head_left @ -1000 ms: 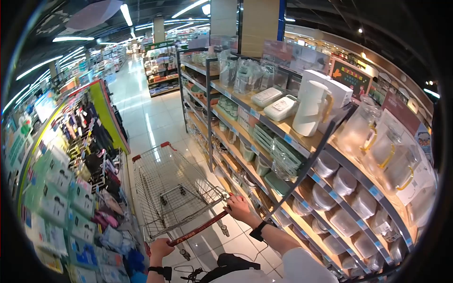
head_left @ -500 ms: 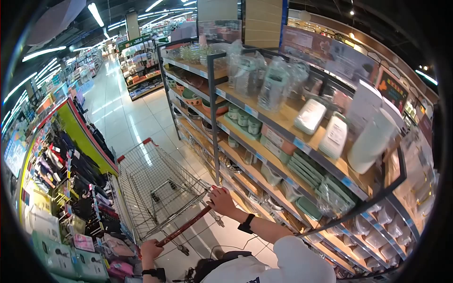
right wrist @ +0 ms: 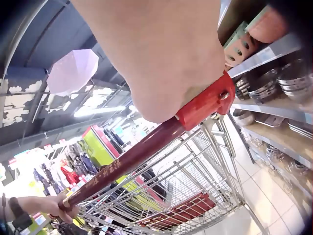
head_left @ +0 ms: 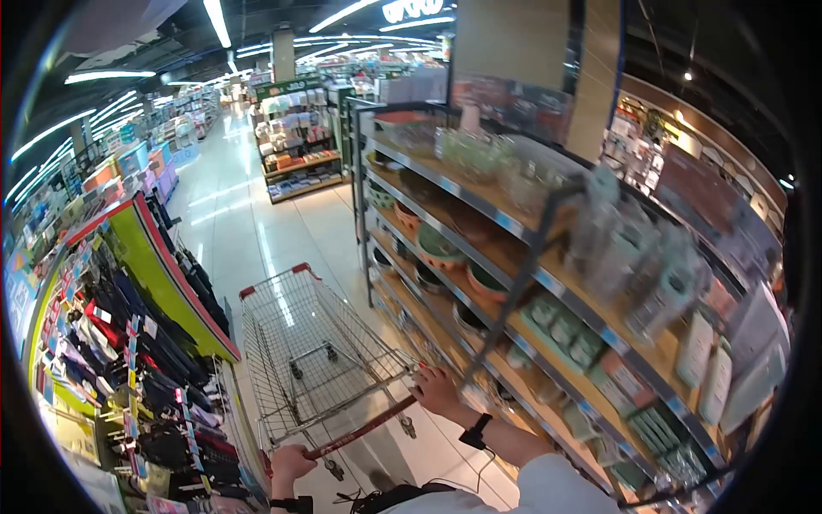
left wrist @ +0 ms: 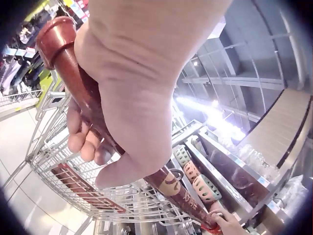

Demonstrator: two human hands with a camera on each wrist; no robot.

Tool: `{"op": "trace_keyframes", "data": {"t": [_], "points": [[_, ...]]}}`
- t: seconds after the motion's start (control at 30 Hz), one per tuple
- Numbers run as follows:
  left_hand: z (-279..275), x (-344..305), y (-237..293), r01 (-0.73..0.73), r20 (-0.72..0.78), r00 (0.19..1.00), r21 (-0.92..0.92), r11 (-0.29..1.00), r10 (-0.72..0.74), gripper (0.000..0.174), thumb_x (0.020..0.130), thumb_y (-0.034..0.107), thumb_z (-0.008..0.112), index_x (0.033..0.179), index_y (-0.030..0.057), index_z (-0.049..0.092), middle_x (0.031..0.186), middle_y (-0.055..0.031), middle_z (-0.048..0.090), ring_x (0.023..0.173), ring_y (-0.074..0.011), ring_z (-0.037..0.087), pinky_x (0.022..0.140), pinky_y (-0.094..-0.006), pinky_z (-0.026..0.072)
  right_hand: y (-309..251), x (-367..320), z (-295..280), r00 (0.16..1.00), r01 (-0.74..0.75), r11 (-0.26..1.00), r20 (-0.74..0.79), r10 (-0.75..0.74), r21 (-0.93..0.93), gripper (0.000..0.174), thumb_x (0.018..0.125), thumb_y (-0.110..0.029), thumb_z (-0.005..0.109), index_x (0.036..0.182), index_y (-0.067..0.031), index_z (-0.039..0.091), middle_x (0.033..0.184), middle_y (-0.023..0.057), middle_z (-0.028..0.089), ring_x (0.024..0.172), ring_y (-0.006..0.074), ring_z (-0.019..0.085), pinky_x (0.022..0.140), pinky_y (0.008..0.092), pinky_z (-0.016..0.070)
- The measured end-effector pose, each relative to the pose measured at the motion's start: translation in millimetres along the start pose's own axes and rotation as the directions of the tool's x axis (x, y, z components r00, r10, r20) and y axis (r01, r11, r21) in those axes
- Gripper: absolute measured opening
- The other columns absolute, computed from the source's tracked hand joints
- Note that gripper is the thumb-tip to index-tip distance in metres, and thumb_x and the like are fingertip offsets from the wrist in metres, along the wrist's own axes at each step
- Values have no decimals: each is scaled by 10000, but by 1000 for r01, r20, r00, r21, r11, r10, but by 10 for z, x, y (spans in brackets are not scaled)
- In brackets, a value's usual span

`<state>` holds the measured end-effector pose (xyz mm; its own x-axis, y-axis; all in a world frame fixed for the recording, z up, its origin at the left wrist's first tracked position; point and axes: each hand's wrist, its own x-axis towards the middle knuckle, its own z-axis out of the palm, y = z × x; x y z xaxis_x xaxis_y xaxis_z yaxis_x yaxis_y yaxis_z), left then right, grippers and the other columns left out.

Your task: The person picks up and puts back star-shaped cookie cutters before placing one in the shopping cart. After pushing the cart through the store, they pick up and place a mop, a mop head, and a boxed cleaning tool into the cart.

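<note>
Shopping cart (head_left: pixel 270 377) is straight ahead of the person, on tiled floor (head_left: pixel 231 206), between the garment display (head_left: pixel 107 334) on the left and the shelving unit (head_left: pixel 505 221) on the right. Both hands are on its dark red handlebar (head_left: pixel 364 428), well apart. Left hand (head_left: pixel 293 463) is wrapped round near the left end; left wrist view shows thumb one side, fingers curled on the other. Right hand (head_left: pixel 438 394) grips at the right end, by the bright red end fitting (right wrist: pixel 205 100); its fingers are mostly hidden in the right wrist view.

Handling, my read: rigid wire frame, no give, bulky but easy rolling on casters (head_left: pixel 334 469). Smooth bar could slip under a loose palm. Wide two-end hold looks right for steering; avoid the mesh. Watch the right rear corner: shelving looks close, and the plastic-wrapped jugs (head_left: pixel 668 283) up top may be fragile.
</note>
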<state>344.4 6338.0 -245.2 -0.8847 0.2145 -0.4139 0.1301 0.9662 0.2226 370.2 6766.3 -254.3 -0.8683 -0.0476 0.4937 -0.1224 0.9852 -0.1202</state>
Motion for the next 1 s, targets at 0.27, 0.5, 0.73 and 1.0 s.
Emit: {"op": "trace_keyframes", "data": {"t": [0.27, 0.5, 0.73, 1.0], "points": [[-968, 1786, -205, 31, 102, 994, 49, 998, -36, 389, 679, 455, 703, 939, 175, 772, 881, -91, 734, 877, -289, 703, 768, -426, 565, 315, 1799, 1140, 998, -59, 998, -7, 60, 5, 188, 858, -309, 645, 968, -159, 671, 1063, 29, 627, 1099, 237, 555, 950, 450, 389], [-1579, 3532, -633, 8, -54, 999, 39, 999, -6, 386, 695, 495, 740, 880, 157, 746, 831, -109, 721, 829, -321, 698, 745, -441, 553, 530, 3539, 2146, 998, -35, 998, -48, 38, 49, 212, 867, -315, 645, 981, -139, 672, 1074, 30, 625, 1120, 240, 540, 960, 453, 383], [-2430, 5086, -1093, 51, -69, 997, 92, 994, -44, 318, 699, 421, 694, 857, 151, 755, 874, -117, 727, 869, -317, 701, 780, -436, 551, 661, 5267, 3027, 999, 26, 995, 35, -30, 94, 288, 891, -394, 638, 1008, -132, 661, 1147, 71, 612, 1174, 260, 526, 971, 466, 382], [-3524, 6852, -1332, 117, -9, 993, 95, 989, -116, 402, 699, 497, 710, 919, 170, 788, 866, -131, 733, 875, -322, 708, 813, -436, 552, 801, 7211, 4113, 998, 46, 997, 41, -48, 63, 327, 861, -418, 669, 1044, -147, 658, 1103, 40, 603, 1149, 237, 535, 980, 454, 389]]}}
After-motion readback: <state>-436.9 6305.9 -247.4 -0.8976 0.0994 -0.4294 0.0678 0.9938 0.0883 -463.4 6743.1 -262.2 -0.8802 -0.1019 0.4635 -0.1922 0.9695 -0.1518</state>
